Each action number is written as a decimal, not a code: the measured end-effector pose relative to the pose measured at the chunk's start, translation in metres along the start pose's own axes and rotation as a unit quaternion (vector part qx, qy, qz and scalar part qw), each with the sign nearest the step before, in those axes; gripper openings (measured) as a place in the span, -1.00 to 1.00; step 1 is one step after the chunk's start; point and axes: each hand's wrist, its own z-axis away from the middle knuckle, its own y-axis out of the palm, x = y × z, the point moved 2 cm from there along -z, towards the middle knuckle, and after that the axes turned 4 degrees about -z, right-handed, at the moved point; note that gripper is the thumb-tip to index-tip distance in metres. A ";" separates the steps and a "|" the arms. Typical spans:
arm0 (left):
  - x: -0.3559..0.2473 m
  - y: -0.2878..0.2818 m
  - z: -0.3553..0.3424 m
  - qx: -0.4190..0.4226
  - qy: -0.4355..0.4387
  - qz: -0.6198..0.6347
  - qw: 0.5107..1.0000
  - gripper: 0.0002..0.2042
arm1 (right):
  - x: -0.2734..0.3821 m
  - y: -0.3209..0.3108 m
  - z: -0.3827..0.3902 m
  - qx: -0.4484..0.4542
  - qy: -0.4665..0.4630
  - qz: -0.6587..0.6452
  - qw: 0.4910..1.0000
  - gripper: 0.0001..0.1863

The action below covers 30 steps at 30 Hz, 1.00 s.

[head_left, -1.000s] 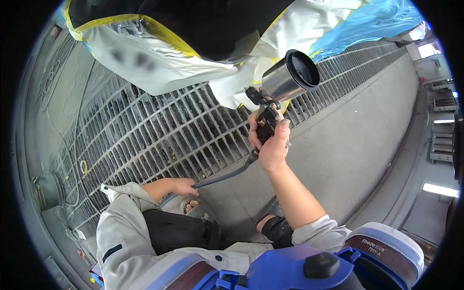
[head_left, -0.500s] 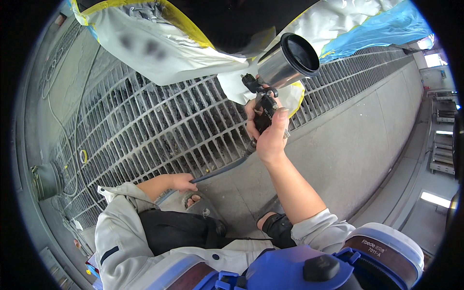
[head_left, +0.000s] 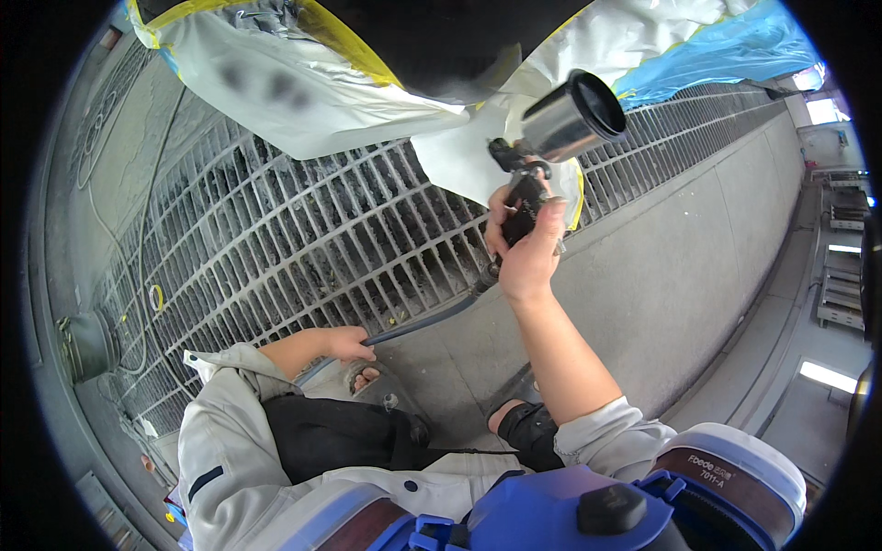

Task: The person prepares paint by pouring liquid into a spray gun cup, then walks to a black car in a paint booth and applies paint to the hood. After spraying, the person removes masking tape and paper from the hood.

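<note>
Two hands are sharing one line: at upper centre-right the right hand (head_left: 528,262) is wrapping its fingers round the gun (head_left: 524,207), and at lower left of centre the left hand (head_left: 351,343) is curling round the hose (head_left: 423,325). Compared with half a second ago, the gun and its silver cup (head_left: 554,124) are sitting slightly farther right while the left hand is staying put, which is suggesting a sideways carry under an unchanged grip; whether the trigger is being squeezed, I cannot tell. Above, white sheet (head_left: 303,119) is bordering a glossy dark panel (head_left: 441,46), with blue film (head_left: 707,57) hanging at upper right. Grating (head_left: 354,219) is crossing the middle diagonally, concrete (head_left: 680,266) is lying right, and a drum (head_left: 87,347) is standing far left.
</note>
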 end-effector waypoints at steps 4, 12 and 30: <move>-0.002 -0.003 -0.004 -0.017 0.016 0.002 1.000 -0.58 | 0.004 -0.011 0.003 -0.021 -0.013 0.020 0.999 -0.12; -0.015 -0.005 -0.008 -0.008 0.023 -0.046 0.999 -0.61 | 0.005 -0.031 -0.004 -0.003 0.003 0.010 1.000 -0.15; -0.030 -0.005 -0.014 0.036 0.032 -0.010 0.999 -0.62 | 0.012 -0.063 -0.013 -0.054 0.006 -0.004 0.998 -0.24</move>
